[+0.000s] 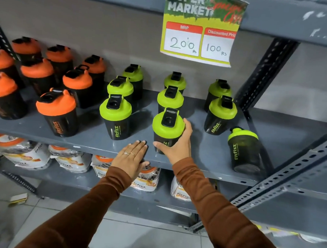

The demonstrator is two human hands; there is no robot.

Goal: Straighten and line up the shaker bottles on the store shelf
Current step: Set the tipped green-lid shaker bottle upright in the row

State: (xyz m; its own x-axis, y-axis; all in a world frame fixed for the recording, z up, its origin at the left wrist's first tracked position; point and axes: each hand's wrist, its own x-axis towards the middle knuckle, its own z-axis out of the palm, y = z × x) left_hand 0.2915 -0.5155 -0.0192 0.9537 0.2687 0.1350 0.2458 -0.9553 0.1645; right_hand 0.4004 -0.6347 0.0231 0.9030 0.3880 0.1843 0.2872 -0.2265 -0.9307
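The step in hand is judged to be squaring the front green bottle (167, 130) with its column. It is gripped by the right hand (176, 145), wrapped round its body. The left hand (131, 160) is laid flat and open on the shelf (93, 139), at eight o'clock of the bottle. Next, the bottle (245, 150) at three o'clock is seen to need aligning.

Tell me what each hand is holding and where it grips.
The right hand grips the front green-lidded shaker bottle around its dark body, below the lid. The left hand holds nothing, flat at the shelf edge.
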